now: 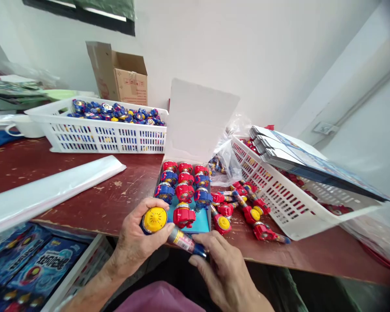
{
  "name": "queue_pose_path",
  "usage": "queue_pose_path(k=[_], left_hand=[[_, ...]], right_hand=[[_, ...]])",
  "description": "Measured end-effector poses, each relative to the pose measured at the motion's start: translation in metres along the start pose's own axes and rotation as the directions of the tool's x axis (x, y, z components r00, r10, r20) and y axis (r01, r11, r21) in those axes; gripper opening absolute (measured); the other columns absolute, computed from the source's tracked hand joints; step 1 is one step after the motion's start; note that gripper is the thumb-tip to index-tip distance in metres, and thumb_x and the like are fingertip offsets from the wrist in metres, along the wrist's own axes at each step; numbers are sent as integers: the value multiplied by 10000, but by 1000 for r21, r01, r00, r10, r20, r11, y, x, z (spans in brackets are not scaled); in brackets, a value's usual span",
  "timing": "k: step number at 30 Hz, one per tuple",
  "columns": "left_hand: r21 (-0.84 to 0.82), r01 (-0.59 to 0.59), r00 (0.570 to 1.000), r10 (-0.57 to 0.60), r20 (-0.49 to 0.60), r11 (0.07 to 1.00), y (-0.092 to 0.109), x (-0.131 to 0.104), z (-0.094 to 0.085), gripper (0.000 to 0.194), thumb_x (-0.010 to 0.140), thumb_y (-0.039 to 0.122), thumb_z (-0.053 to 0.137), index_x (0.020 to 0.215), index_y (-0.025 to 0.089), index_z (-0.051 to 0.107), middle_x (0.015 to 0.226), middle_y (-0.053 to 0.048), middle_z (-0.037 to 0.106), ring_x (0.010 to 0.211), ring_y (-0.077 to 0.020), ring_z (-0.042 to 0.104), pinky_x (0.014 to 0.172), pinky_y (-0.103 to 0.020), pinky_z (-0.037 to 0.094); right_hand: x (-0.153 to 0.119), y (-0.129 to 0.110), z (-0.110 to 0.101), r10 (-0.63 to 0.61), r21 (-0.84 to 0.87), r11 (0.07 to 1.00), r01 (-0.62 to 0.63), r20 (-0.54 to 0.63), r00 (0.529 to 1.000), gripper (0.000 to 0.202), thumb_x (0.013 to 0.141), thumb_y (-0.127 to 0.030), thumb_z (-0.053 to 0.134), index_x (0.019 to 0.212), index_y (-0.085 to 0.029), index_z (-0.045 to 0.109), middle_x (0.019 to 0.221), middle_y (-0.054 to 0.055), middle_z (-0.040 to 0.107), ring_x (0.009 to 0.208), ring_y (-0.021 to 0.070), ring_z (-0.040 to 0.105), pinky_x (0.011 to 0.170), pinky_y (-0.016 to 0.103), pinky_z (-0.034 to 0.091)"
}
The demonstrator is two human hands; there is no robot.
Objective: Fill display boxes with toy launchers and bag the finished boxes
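My left hand [133, 240] is closed around the blue head of a toy with a yellow slotted disc and a labelled tube [184, 241]. At the tube's dark blue end, my right hand [225, 266] grips the same toy with thumb and fingers. Just beyond my hands stands an open display box [201, 119] with its white lid raised. Rows of red toys [184, 191] and blue toys [203, 196] sit upright in it, and its light blue inside shows at the front. Several loose red toys with tubes [247, 212] lie right of the box.
A white basket [110, 139] of blue toys stands at back left, before a cardboard carton [131, 82]. Another white basket [279, 210] at right bears stacked flat printed cartons [299, 149]. A plastic roll [58, 190] lies left. Printed packs [42, 268] fill a crate below the table edge.
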State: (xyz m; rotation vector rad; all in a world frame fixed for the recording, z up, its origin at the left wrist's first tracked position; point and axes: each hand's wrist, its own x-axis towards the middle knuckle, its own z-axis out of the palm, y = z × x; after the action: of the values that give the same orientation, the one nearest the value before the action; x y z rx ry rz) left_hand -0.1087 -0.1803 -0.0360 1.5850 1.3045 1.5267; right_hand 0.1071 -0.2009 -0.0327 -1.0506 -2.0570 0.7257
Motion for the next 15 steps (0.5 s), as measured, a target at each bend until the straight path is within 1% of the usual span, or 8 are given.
queue_pose_path(k=[1, 3, 5, 7, 8, 10, 13, 15], left_hand=[[-2, -2, 1000, 2, 2, 1000, 0, -2, 0, 211, 769, 229, 665, 958, 220, 571, 953, -2, 597, 792, -135, 587, 750, -254, 482], [-7, -74, 997, 74, 33, 997, 2, -5, -1, 217, 758, 189, 659, 953, 225, 571, 959, -4, 601, 856, -148, 596, 795, -257, 482], [-21, -170, 982, 172, 80, 985, 5, -7, -1, 253, 744, 141, 647, 964, 236, 565, 960, -3, 610, 921, -156, 597, 839, -257, 478], [2, -205, 974, 204, 98, 979, 9, -5, -3, 273, 734, 123, 647, 970, 234, 567, 958, -3, 614, 926, -153, 599, 844, -250, 478], [30, -194, 978, 191, 86, 981, 10, -4, -4, 264, 733, 131, 652, 965, 227, 572, 953, -6, 615, 910, -151, 601, 826, -243, 480], [84, -140, 990, 137, 35, 987, 11, -1, -7, 223, 734, 170, 663, 940, 206, 587, 936, -14, 616, 877, -151, 604, 781, -232, 483], [91, -60, 998, 60, -5, 994, 7, 1, -8, 198, 735, 227, 671, 916, 185, 599, 921, -25, 626, 849, -161, 607, 732, -234, 493], [73, -23, 1000, 23, -4, 997, 4, 0, -5, 196, 742, 232, 668, 919, 186, 596, 920, -25, 627, 830, -160, 608, 726, -240, 497]], right_hand=[[-1, 1, 3, -17, 17, 1000, 18, -17, 1000, 258, 897, -277, 575, 1144, -212, 614, 977, 62, 632, 821, 169, 574, 730, 268, 433], [1, 2, 9, 135, 202, 970, -136, 19, 991, 236, 935, -356, 521, 980, -172, 662, 827, 48, 632, 725, 152, 566, 666, 250, 429], [4, 4, 13, 326, 419, 831, -367, 168, 930, 387, 937, -474, 496, 806, -148, 660, 670, 17, 573, 595, 115, 496, 573, 220, 395], [6, 7, 14, 392, 507, 732, -455, 233, 890, 433, 915, -542, 505, 848, -145, 666, 678, 10, 564, 566, 98, 459, 535, 203, 378], [6, 9, 14, 384, 502, 749, -432, 202, 901, 430, 909, -554, 510, 941, -156, 669, 730, 16, 584, 582, 99, 469, 540, 202, 388], [3, 13, 13, 321, 406, 853, -329, 92, 943, 409, 916, -540, 512, 1111, -202, 634, 854, 30, 624, 661, 120, 527, 602, 214, 433], [-5, 17, 16, 92, 167, 982, -91, 0, 996, 380, 917, -440, 560, 1240, -241, 567, 977, 55, 648, 797, 165, 597, 712, 250, 474], [-10, 15, 22, -40, 37, 998, 43, -61, 997, 356, 928, -340, 546, 1268, -235, 543, 989, 71, 649, 811, 178, 614, 717, 262, 476]])
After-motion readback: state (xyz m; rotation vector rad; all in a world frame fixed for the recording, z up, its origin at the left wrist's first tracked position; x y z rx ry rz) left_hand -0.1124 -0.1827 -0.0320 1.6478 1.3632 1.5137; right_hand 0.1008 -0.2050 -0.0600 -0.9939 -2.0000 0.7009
